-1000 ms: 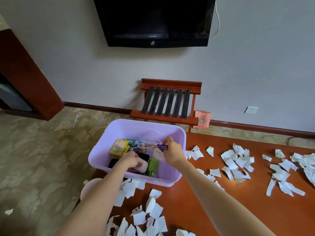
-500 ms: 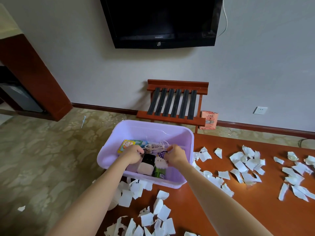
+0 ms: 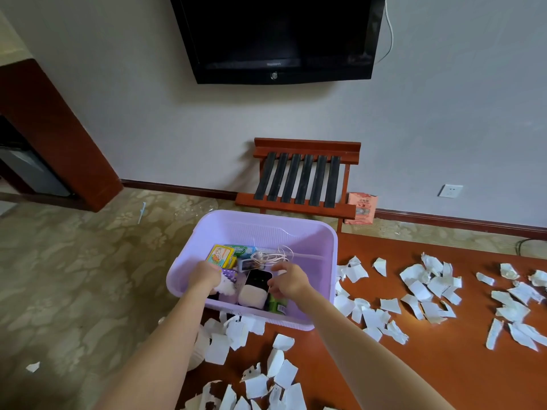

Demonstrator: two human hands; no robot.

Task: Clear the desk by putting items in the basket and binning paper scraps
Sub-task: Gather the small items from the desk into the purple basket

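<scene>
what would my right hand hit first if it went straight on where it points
Probably the black and white device in the basket, ahead of the right hand; depth is unclear.

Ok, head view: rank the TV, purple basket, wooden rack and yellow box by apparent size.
1. TV and purple basket: about alike; the TV is cropped at the top, so unranked.
2. Wooden rack.
3. Yellow box, smallest.

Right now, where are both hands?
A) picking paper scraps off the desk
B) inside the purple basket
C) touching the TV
B: the left hand and the right hand both reach down inside the purple basket.
</scene>
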